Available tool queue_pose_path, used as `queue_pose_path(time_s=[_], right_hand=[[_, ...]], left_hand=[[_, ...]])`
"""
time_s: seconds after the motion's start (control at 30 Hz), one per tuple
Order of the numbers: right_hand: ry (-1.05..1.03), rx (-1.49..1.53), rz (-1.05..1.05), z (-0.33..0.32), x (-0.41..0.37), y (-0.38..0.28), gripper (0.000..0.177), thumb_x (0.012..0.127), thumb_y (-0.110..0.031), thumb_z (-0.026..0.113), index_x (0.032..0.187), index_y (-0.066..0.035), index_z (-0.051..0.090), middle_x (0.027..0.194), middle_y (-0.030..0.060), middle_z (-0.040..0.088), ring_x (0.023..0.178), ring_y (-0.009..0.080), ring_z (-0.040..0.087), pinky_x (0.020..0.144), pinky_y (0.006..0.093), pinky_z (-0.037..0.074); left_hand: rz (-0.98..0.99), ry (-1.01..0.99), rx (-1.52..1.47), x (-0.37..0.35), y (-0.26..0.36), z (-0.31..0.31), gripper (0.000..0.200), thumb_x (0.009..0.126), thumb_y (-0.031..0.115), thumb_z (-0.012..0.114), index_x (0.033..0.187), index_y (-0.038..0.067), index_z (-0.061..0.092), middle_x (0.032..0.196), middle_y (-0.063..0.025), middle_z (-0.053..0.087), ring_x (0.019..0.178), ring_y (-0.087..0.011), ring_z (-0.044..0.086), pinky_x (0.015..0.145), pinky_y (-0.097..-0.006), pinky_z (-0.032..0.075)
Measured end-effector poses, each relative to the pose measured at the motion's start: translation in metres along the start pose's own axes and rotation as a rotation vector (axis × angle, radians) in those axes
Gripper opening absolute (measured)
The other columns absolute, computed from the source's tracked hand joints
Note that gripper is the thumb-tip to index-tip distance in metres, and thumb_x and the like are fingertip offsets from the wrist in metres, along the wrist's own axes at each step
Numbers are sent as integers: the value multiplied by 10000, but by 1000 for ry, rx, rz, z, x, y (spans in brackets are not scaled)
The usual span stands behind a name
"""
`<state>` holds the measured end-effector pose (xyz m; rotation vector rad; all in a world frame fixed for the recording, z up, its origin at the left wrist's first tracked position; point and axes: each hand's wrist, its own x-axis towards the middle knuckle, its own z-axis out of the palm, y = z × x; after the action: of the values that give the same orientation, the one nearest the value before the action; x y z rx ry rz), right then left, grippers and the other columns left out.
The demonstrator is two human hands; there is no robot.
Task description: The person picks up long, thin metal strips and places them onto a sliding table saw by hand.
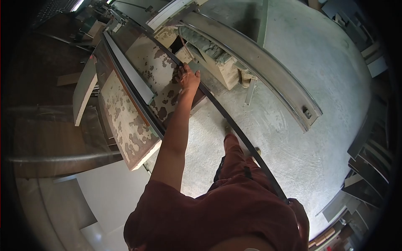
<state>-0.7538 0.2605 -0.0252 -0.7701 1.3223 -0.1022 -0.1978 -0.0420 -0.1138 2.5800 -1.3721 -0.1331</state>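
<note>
A long, narrow dark strip runs slantwise from the machine at the top down to my right side. My left hand is laid across it, thumb on one side and fingers bent over the other, above the worn, patchy table. My right hand does not show; only the maroon right sleeve is seen, close to the strip's lower end. Whether that hand holds the strip is hidden.
A long metal rail extends on the right over the concrete floor. Left of my arm lies a white-edged fence bar beside another patchy table section. Dusty casing sits below the rail. Stacked panels line the right edge.
</note>
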Motion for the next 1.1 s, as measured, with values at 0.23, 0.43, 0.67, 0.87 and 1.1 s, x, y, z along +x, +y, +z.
queue_pose_path(time_s=[0.23,0.43,0.67,0.87,1.1], right_hand=[[136,-98,14,23,7,-11,261,870,-259,493,1007,-43,545,565,19,490,442,82,439,387,221,338],[127,-115,69,35,14,-35,215,877,-199,459,982,-36,551,562,19,478,443,79,437,384,218,335],[152,-155,43,51,22,-50,225,867,-221,470,970,-42,561,588,23,496,466,85,455,400,226,358],[122,-97,42,57,31,-45,229,869,-231,469,979,-58,570,631,25,522,519,89,484,431,234,388],[118,-149,25,64,40,-60,252,856,-249,462,988,-62,570,645,37,532,562,107,506,458,246,404]], left_hand=[[-18,-52,18,16,7,-12,694,844,349,488,1334,20,123,1357,-267,219,1259,-383,248,1012,-544,209],[45,53,88,28,-7,-4,705,841,341,502,1333,20,112,1317,-284,274,1170,-377,386,934,-446,385],[21,-22,-1,46,-10,-14,699,843,312,504,1328,-10,116,1308,-299,274,1154,-389,395,912,-443,405],[16,-66,23,60,-21,-14,654,854,295,485,1313,-8,132,1336,-305,206,1176,-373,384,885,-443,452],[-20,-97,38,78,-30,-16,653,842,288,506,1306,-2,151,1339,-293,215,1191,-372,365,899,-436,441]])
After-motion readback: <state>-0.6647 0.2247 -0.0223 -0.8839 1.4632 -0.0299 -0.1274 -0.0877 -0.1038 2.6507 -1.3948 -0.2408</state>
